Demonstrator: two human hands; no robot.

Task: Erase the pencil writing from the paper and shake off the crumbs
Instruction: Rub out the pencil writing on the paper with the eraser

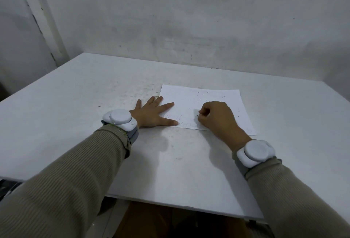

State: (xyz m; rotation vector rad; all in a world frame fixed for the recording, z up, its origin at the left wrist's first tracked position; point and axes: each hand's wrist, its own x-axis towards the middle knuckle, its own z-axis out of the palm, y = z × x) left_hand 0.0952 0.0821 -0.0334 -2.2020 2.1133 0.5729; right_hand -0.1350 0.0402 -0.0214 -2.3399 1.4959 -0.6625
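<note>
Pinned under left fingers (167,105), paper (191,93).

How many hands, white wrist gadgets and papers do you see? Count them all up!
Hands: 2, left hand and right hand
White wrist gadgets: 2, left gadget and right gadget
Paper: 1
Total: 5

view: 1, head-worn | faces: forward, down | range: near table (79,108)
</note>
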